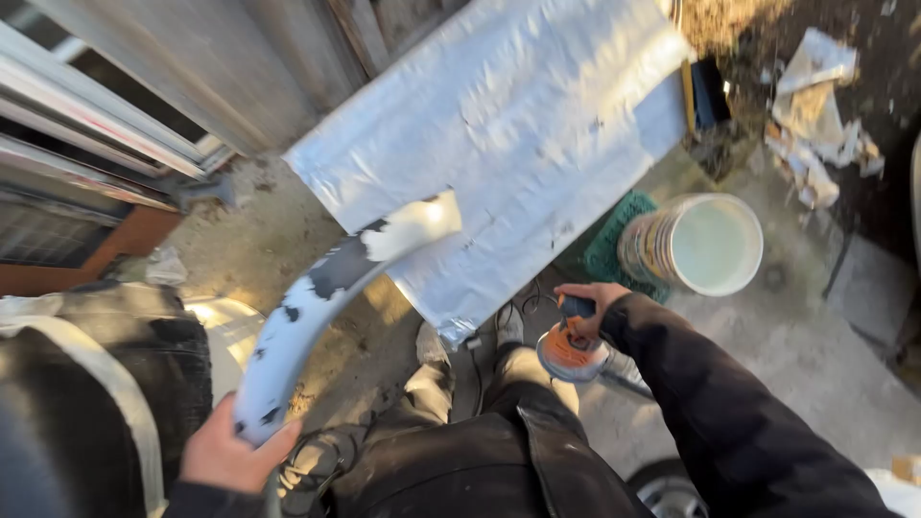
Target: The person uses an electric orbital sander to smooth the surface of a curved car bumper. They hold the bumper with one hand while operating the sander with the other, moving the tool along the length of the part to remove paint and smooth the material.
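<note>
Your left hand [228, 453] has its grip closed round the near end of the curved white trim piece [326, 293], which arcs up toward the silver sheet [499, 134]. Your right hand [593, 299] clasps the orange sander [570, 351], just below that sheet. You look between sanding passes; next, bring pad to panel.

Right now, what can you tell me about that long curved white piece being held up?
The curved white piece is a long, arched strip, seemingly a painted panel trim. Its white coat is patchy, with dark areas showing through. The left hand grips its lower end; the upper end rises toward the silver sheet, touching nothing else visible.
</note>
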